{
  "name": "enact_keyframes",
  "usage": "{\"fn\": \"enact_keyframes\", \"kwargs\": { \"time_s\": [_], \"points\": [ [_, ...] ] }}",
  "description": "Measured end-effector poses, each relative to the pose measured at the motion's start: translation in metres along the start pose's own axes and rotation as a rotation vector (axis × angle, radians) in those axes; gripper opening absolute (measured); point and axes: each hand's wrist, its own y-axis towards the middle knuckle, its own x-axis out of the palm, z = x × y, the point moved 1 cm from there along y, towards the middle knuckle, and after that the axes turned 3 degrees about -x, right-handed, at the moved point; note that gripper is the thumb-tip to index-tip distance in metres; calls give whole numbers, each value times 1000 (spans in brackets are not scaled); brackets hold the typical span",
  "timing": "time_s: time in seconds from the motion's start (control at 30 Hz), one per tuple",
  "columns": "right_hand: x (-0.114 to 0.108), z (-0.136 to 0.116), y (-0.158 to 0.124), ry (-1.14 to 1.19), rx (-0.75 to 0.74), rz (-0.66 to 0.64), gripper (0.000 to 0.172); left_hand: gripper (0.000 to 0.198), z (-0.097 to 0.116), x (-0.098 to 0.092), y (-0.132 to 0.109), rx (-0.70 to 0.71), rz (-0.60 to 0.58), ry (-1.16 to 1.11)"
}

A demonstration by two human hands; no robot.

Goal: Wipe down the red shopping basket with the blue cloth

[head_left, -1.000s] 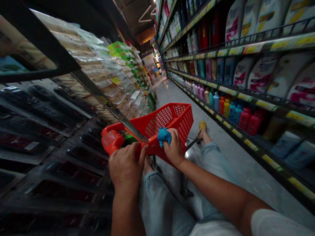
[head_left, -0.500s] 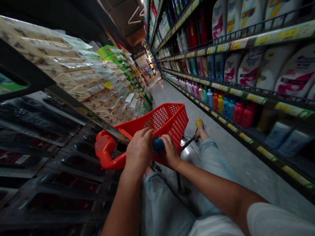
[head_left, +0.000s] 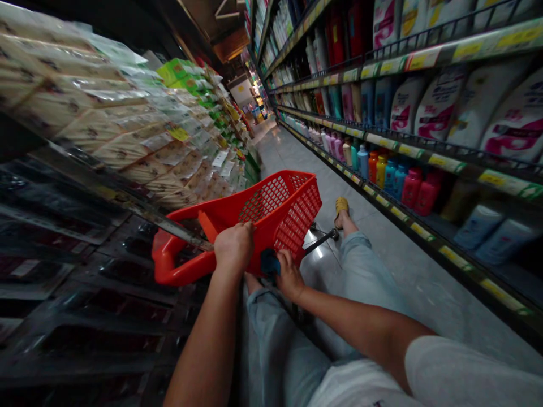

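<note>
Two hands (head_left: 233,247) (head_left: 289,276) at one red basket (head_left: 292,226)

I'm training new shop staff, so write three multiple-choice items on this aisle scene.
1. Where are the white bottles? A on the person's left; B on the person's right; C on the floor
2. What colour is the basket? A green; B black; C red
3. What is the left hand doing? A gripping the basket; B holding a bottle; C hanging free

Answers: 1 B, they stand along the aisle's right side; 2 C, its mesh wall is red; 3 A, it closes over the upper edge.
</note>
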Motion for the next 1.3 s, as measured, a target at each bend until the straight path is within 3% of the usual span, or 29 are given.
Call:
{"fn": "enact_keyframes", "kwargs": {
  "time_s": [0.17, 0.3, 0.43, 0.5, 0.77, 0.97, 1.07, 1.2, 1.3],
  "points": [
    [10, 44, -34, -11, 287, 63, 45, 47, 1, 2, 1, -35, -3, 10],
    [15, 36, -3, -33, 440, 213, 39, 50, 2, -5, 2, -44, -2, -28],
    [-1, 24, 58, -23, 379, 365, 44, 50, 3, -9, 8, -39, 5, -74],
    [-11, 24, 75, -10, 347, 403, 48, 48, 4, -10, 11, -47, 11, -81],
    [-20, 39, 64, 29, 532, 424, 45, 47, 12, -11, 14, -73, 4, -66],
    [-42, 14, 103, 49, 359, 424, 41, 46, 14, -11, 13, -48, -1, -33],
    [-47, 24, 86, 94, 312, 417, 43, 50, 14, -10, 10, -27, 20, -3],
    [-37, 49, 57, 158, 419, 456, 38, 50, 12, -2, 6, -24, 56, 56],
    [-34, 39, 71, 193, 395, 519, 39, 51, 8, 3, 4, -33, 104, 94]
  ]
}}
